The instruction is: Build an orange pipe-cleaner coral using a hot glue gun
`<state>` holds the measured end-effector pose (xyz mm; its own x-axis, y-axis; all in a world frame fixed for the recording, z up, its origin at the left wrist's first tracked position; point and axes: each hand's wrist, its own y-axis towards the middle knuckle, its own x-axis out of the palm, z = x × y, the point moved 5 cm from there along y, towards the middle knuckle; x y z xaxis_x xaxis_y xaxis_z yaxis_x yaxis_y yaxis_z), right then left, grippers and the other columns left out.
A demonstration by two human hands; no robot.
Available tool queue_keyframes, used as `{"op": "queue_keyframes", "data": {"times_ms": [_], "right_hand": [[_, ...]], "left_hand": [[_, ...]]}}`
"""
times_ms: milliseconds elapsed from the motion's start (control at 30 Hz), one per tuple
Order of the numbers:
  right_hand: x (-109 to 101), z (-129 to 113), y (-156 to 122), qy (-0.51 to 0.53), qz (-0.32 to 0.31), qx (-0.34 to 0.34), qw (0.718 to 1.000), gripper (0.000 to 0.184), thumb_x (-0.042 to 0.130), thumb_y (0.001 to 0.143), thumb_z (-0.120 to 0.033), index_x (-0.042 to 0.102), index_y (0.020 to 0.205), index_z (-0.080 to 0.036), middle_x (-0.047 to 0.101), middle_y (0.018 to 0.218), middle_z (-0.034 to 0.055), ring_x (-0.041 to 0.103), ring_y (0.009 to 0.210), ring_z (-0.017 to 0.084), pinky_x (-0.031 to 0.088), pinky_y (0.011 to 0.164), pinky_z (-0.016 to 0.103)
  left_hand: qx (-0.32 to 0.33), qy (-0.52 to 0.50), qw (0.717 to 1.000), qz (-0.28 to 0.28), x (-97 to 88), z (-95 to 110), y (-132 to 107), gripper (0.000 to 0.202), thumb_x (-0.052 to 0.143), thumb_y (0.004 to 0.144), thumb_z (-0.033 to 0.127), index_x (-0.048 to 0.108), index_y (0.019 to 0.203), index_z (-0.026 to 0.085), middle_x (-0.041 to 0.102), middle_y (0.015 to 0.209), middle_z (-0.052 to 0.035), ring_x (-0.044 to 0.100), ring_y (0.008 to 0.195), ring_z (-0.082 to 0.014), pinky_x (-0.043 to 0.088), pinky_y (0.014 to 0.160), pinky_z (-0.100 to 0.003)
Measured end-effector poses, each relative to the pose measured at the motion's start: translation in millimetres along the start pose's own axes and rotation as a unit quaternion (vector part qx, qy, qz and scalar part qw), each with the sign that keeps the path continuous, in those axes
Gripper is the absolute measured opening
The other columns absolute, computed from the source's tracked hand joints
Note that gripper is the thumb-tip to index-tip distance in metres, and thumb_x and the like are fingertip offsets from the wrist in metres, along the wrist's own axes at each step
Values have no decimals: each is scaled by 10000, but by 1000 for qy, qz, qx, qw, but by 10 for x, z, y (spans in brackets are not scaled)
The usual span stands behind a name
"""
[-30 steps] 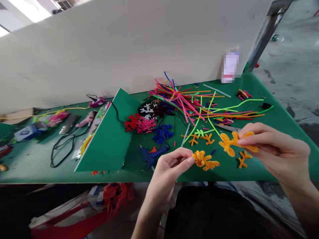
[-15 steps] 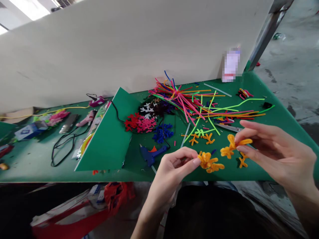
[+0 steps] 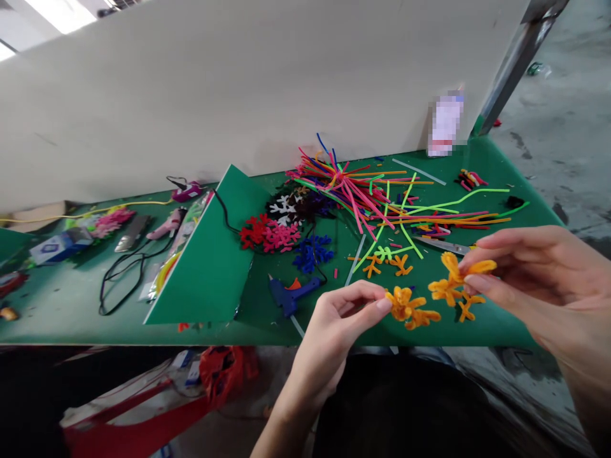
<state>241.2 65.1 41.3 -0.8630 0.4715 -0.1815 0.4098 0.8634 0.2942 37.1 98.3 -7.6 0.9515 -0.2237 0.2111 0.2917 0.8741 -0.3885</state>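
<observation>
Head view, L to R: green counter (image 3: 62, 299) carrying red/pink felt shapes (image 3: 270, 235); multicolour pipe cleaners (image 3: 353, 191), loose heap behind; blue glue gun (image 3: 290, 296) nr. front edge. L hand (image 3: 334, 337), narrow pinch on orange pipe-cleaner flower (image 3: 403, 305), centre-front. R hand (image 3: 539, 286), narrow pinch on 2nd orange pipe-cleaner piece (image 3: 451, 280), held just above loose orange piece (image 3: 465, 310), to flower's right.
</observation>
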Motion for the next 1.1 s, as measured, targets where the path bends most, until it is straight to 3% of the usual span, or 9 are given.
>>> {"op": "queue_keyframes", "data": {"times_ms": [167,300,467,600,767,1100], "right_hand": [[-6,36,-3,-11,-50,-18,999,223,733,765,-226,681,974,-280,711,880,-35,691,778,129,621,726,160],[-39,84,2,-41,-48,-20,998,157,724,786,-260,685,937,-277,700,889,-34,689,781,120,609,770,149],[-20,153,14,-44,-108,-39,992,143,710,820,-289,665,955,-283,688,907,-37,685,804,112,599,794,145],[-1,188,34,-49,-136,-58,988,167,705,831,-276,655,990,-275,682,944,-12,678,822,137,611,788,196],[35,154,52,-37,-185,-74,979,162,717,828,-290,658,978,-285,676,906,-19,672,758,118,603,751,168],[-71,342,54,-59,-135,-44,988,172,708,824,-296,653,982,-255,695,920,3,689,735,160,619,677,261]], "left_hand": [[-9,2,1000,-3,7,-38,32,144,798,708,288,731,724,162,654,804,-9,525,701,-94,391,670,-213],[-37,-6,999,-3,10,-143,124,181,824,658,293,739,721,146,649,753,-16,501,656,-98,361,632,-232],[-67,-37,997,4,1,-248,179,213,830,647,319,742,716,137,611,700,-6,453,627,-87,309,595,-236],[-66,-36,997,1,7,-232,141,216,834,640,317,741,706,133,611,708,-10,440,622,-83,303,590,-234],[-67,-24,997,1,42,-175,105,220,835,628,323,739,694,136,620,699,-11,451,620,-88,311,591,-236],[-78,-22,997,8,-49,-262,155,223,831,635,331,740,692,135,622,689,-17,453,625,-98,299,589,-248]]}}
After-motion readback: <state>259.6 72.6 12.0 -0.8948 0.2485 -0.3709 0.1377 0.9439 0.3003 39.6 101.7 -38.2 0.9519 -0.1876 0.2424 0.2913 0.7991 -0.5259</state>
